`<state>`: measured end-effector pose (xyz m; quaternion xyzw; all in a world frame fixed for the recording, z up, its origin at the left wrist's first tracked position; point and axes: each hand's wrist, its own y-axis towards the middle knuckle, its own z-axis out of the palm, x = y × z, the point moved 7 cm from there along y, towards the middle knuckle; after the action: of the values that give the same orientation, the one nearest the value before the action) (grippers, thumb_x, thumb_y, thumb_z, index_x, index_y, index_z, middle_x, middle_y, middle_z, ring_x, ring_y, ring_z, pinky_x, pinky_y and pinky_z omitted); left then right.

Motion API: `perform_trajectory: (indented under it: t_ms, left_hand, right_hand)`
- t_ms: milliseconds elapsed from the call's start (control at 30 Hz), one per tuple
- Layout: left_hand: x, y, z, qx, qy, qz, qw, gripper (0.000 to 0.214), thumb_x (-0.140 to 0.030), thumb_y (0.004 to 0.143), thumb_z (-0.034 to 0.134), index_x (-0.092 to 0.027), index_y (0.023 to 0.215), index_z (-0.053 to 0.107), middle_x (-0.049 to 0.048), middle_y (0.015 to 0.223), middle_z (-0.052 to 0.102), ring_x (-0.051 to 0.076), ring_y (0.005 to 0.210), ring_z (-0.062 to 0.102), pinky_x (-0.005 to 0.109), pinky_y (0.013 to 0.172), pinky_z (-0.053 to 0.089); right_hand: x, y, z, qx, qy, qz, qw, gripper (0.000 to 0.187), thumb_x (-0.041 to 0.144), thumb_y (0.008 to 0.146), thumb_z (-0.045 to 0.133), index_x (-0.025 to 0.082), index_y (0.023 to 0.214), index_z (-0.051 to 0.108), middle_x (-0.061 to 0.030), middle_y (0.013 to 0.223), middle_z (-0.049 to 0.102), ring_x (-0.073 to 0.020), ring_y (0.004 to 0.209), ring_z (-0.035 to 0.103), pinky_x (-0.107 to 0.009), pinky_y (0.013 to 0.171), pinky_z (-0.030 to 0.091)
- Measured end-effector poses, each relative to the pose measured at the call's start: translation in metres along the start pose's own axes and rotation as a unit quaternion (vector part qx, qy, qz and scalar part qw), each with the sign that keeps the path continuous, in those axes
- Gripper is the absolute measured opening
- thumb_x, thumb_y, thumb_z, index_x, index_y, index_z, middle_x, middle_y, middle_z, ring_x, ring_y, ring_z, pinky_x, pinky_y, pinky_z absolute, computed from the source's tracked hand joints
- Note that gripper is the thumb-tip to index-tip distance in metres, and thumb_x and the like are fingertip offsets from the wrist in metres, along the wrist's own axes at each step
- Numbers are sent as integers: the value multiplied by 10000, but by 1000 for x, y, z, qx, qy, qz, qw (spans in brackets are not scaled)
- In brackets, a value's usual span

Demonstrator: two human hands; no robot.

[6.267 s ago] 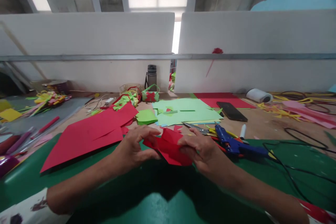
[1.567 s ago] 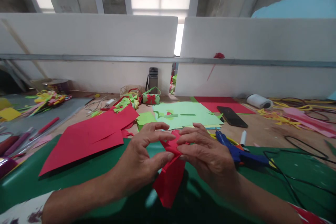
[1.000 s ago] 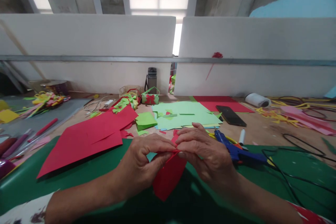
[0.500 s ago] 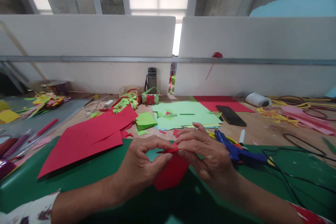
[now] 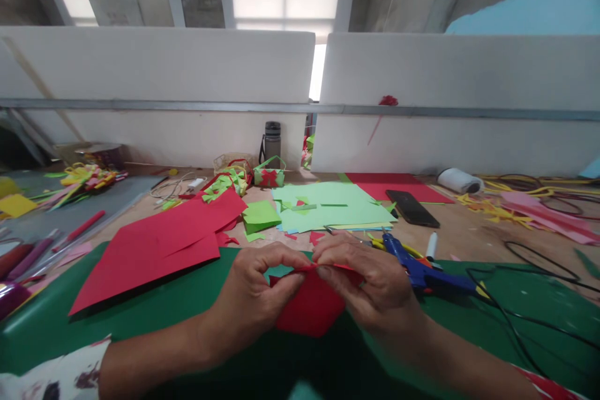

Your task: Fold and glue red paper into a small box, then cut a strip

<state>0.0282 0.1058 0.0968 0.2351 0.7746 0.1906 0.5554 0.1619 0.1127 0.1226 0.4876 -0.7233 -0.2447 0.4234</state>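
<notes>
Between my two hands hangs a piece of red paper [image 5: 312, 306], pinched along its upper edge, which looks folded. My left hand [image 5: 257, 297] grips that edge between thumb and forefinger. Close beside it, my right hand [image 5: 365, 278] pinches the same edge, its fingers curled over the top and the thumb below. Part of the paper is hidden behind my fingers. Under both hands lies a green mat [image 5: 187, 300]. A blue glue gun [image 5: 422, 272] rests just right of my right hand, its cable running off to the right.
Large red sheets [image 5: 154, 244] lie at left. Farther back are pale green sheets [image 5: 328, 203], a small green paper basket [image 5: 269, 176] with a red bow, and a bottle [image 5: 272, 140]. A phone [image 5: 412, 207] and a white marker [image 5: 432, 245] lie right; pens [image 5: 77, 229] lie far left.
The red paper has turned a little and its top edge now stretches wider between my hands. My right hand's fingers have curled down, where one was raised before.
</notes>
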Motion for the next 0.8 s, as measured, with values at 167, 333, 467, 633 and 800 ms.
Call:
perform_trajectory:
  t_ms: [167,333,467,633,800]
  left_hand:
    - [5,1,0,-1,-10,-29,1000,100,-129,782,614,-147,801,710,51,791,726,181,746,665,282,703,504]
    - [5,2,1,-1,-16,-10,1000,93,-150,805,624,-143,815,716,60,783,722,184,732,659,286,680,507]
    - [-12,3,1,9,26,109,994,104,-86,823,593,-133,828,686,67,773,708,171,728,647,285,685,501]
    - [-33,-4,4,29,161,258,952,166,-32,839,512,-147,839,631,59,815,702,169,764,610,320,744,459]
    - [-40,-7,8,59,218,272,935,194,-20,816,487,-163,868,607,43,862,704,173,791,583,342,782,426]
  right_hand:
    - [-9,-1,-2,7,12,92,996,107,177,882,535,206,790,580,3,779,634,-129,754,596,-272,719,467]
    - [-12,-1,1,8,14,102,995,101,180,879,538,208,790,579,0,766,629,-139,738,593,-285,693,468]
    - [-1,0,4,15,1,19,1000,98,106,863,535,191,835,575,-13,781,633,-143,749,588,-302,718,474]
    - [20,-6,6,24,-190,-117,974,161,45,850,480,137,876,609,-86,873,661,-198,864,611,-449,922,384]
    - [32,-9,8,50,-261,-156,951,216,30,839,421,127,864,613,-95,853,681,-224,910,620,-480,985,314]
